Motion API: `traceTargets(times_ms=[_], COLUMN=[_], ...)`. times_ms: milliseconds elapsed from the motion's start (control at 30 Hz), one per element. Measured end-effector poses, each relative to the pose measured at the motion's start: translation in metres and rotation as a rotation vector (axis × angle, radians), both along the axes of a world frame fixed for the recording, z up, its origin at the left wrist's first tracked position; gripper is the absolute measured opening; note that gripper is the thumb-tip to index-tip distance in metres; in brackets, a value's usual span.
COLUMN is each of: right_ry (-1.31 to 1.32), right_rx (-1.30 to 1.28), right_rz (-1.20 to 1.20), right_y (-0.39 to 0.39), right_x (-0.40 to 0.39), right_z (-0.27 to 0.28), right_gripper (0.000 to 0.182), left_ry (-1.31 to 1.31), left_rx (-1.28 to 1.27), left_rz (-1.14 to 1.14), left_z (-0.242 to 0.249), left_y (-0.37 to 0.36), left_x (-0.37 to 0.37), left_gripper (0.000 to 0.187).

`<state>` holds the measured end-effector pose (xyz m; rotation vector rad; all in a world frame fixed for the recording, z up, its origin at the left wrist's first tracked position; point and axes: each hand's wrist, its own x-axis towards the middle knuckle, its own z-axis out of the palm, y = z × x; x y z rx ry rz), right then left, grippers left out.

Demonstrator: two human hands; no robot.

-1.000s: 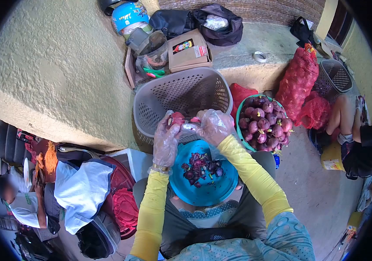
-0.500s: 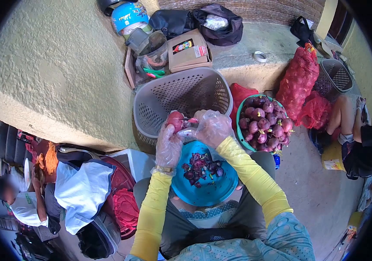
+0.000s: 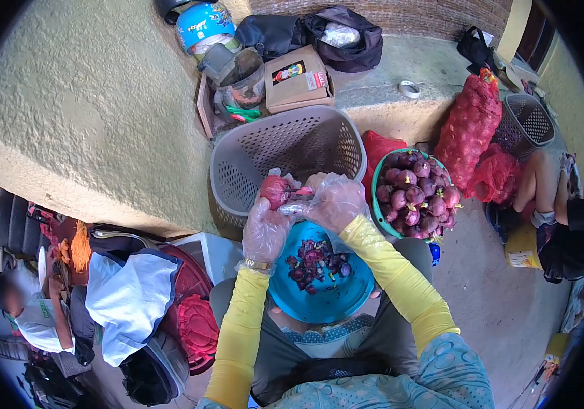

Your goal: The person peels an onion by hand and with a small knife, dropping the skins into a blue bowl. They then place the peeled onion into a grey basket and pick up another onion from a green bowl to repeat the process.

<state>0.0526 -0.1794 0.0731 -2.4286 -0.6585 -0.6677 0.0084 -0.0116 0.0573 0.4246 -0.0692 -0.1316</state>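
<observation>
My left hand point(image 3: 267, 228), in a clear plastic glove, is closed around a red onion point(image 3: 275, 191). My right hand point(image 3: 335, 204), gloved the same way, is closed on a small knife point(image 3: 295, 208), whose shiny blade points at the onion; its handle is hidden in the fingers. Reddish peel point(image 3: 303, 191) shows between the onion and my right fingertips. Under both hands, a blue basin point(image 3: 319, 308) holds onion skins and scraps point(image 3: 316, 264). To the right, a green-rimmed basket point(image 3: 374, 198) is heaped with red onions point(image 3: 416, 194), some with sprouting tips.
A grey perforated basket point(image 3: 237, 153) stands just beyond my hands. Full red mesh sacks point(image 3: 469, 119) lean against the ledge at right. A cardboard box point(image 3: 299, 92) and bags sit on the ledge. One person point(image 3: 39, 320) is at left; another person's leg point(image 3: 537, 180) shows at right.
The onion has turned slightly in my left hand, and my right hand has shifted a little beside it. The basin and baskets look the same.
</observation>
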Motion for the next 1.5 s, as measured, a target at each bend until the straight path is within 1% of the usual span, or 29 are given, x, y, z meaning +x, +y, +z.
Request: traceTargets(times_ms=[67,100,133,167,200,267,300,367,467,533,600,633,700,833,900,1033,1100,1267,1500], right_ry=[-0.032,-0.061,-0.061,-0.047,-0.033,0.005,0.044,0.031,0.025,0.032,0.206,0.207,0.241,0.292,0.307,0.354,0.290,0.295,0.306], right_rx=[-0.025,-0.049,-0.048,-0.076,-0.105,-0.124,-0.142,-0.107,-0.046,-0.018,0.090,0.091,0.210,0.161,0.276,0.228,0.212,0.205,0.201], right_rz=[0.009,0.017,0.017,0.029,0.042,0.042,0.041,0.055,0.067,0.066,0.165,0.166,0.230,0.207,0.219,0.240,0.253,0.287,0.299], right_y=[-0.003,-0.005,-0.006,-0.008,-0.009,-0.012,-0.012,-0.013,-0.014,-0.015,-0.015,-0.015,-0.014,-0.013,-0.012,-0.012,-0.012,-0.011,-0.010], right_x=[-0.001,-0.002,-0.003,-0.004,-0.004,-0.006,-0.006,-0.005,-0.003,-0.004,-0.004,-0.003,-0.002,-0.004,-0.006,-0.007,-0.006,-0.008,-0.008], right_z=[0.004,0.007,0.009,0.012,0.015,0.022,0.023,0.020,0.016,0.017,0.021,0.017,0.006,0.013,0.010,0.016,0.012,0.018,0.016], right_gripper=[0.058,0.058,0.058,0.058,0.058,0.057,0.057,0.057,0.058,0.058,0.058,0.058,0.060,0.060,0.059,0.056,0.054,0.051,0.048], left_ry=[-0.049,-0.049,-0.077,-0.105,-0.105,-0.112,-0.112,-0.154,-0.184,-0.160,-0.134,-0.163,-0.189,-0.200,-0.198,-0.231,-0.242,-0.305,-0.264], left_rx=[0.130,0.131,0.197,0.263,0.263,0.432,0.433,0.515,0.517,0.501,0.483,0.505,0.527,0.565,0.567,0.573,0.557,0.557,0.538], left_rz=[0.012,0.012,0.013,0.013,0.014,0.082,0.083,0.048,0.052,0.051,0.053,0.056,0.058,0.079,0.084,0.089,0.083,0.097,0.079], left_z=[-0.002,-0.003,0.000,0.002,0.001,-0.001,-0.002,0.002,0.011,0.019,0.019,0.018,0.017,0.021,0.019,0.014,0.014,0.013,0.017], left_y=[0.003,0.005,0.008,0.010,0.014,0.022,0.026,0.029,0.026,0.021,0.018,0.017,0.017,0.019,0.019,0.021,0.020,0.019,0.018], left_x=[0.001,0.001,0.000,0.000,0.000,0.000,0.000,0.000,-0.001,-0.004,-0.004,-0.003,-0.003,-0.004,-0.004,-0.003,-0.003,-0.001,-0.003], left_gripper=[0.072,0.072,0.075,0.078,0.078,0.083,0.083,0.087,0.088,0.089,0.089,0.089,0.089,0.087,0.087,0.085,0.084,0.083,0.083])
